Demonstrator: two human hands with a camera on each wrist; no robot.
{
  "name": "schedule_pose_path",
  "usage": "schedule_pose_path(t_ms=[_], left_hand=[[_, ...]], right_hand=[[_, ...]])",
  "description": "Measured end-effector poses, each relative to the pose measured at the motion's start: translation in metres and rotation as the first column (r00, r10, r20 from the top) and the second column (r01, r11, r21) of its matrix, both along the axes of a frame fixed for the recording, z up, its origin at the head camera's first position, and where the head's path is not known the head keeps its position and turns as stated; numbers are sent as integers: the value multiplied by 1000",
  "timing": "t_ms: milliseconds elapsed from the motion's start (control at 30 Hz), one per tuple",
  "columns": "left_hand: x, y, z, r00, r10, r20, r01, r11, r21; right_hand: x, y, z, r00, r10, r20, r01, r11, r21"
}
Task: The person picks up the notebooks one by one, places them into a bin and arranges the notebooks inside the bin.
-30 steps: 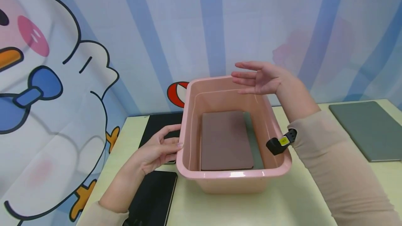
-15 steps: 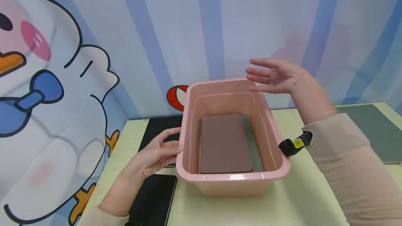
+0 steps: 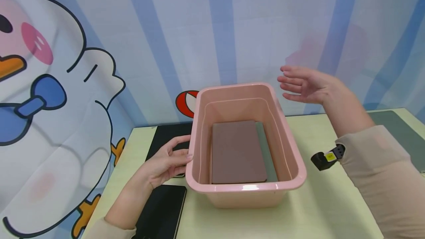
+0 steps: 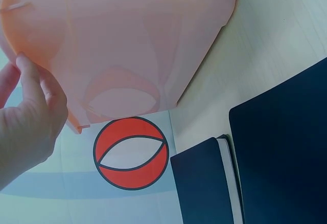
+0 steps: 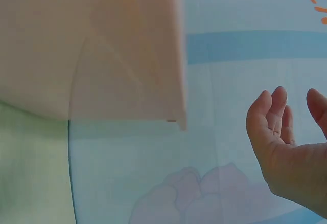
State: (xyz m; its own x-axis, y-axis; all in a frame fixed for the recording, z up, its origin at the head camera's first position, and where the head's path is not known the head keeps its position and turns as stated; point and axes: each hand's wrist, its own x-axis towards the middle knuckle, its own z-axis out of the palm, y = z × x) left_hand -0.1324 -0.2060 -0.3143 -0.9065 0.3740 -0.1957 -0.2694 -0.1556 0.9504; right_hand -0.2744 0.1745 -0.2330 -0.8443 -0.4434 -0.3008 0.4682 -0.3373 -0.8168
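Observation:
A pink plastic tub (image 3: 245, 196) stands on the table. A brown notebook (image 3: 237, 152) lies flat inside it, over a grey-green notebook (image 3: 265, 150) whose right strip shows. My left hand (image 3: 167, 161) holds the tub's left rim, thumb at its edge and fingertips partly hidden under it. In the left wrist view, bent fingers (image 4: 33, 83) meet the rim from outside. My right hand (image 3: 310, 86) is raised in the air beyond the tub's far right corner, fingers loosely extended, holding nothing. The right wrist view shows its fingers apart from the tub wall.
Two black notebooks (image 3: 162, 211) lie left of the tub, one farther back and partly behind my left hand. A grey-green notebook (image 3: 398, 132) lies at the right, partly covered by my sleeve. A printed cloth backdrop (image 3: 265, 28) rises behind the table (image 3: 239, 224).
My right hand has moved rightward, from over the tub's far right corner to outside it. The left hand stays at the rim, and the tub and notebooks have not moved.

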Motion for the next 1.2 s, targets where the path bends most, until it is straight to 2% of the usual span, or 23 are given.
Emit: schedule_pose_path(t_ms=[200, 400, 600, 733, 900, 1133, 1200], left_hand=[[0, -1, 1, 1000, 9, 4, -9, 1000, -6], [2, -5, 2, 1000, 18, 7, -18, 1000, -13], [6, -9, 1, 999, 32, -1, -32, 999, -28], [5, -8, -1, 1000, 17, -2, -17, 1000, -12], [5, -5, -3, 1000, 6, 1, -6, 1000, 8], [5, -7, 2, 1000, 14, -5, -15, 1000, -9], [6, -8, 3, 1000, 16, -1, -16, 1000, -8]], right_hand=[[0, 6, -7, 999, 10, -42, -9, 1000, 22], [0, 10, -14, 994, 50, -96, -38, 992, 123], [-3, 19, -24, 994, 61, -90, -44, 981, 187], [-5, 36, -34, 992, 69, -107, -40, 967, 251], [-6, 68, -49, 981, 95, -168, -35, 943, 330], [-6, 107, -63, 961, 149, -234, -36, 904, 426], [-5, 116, -66, 956, 168, -241, -50, 902, 429]])
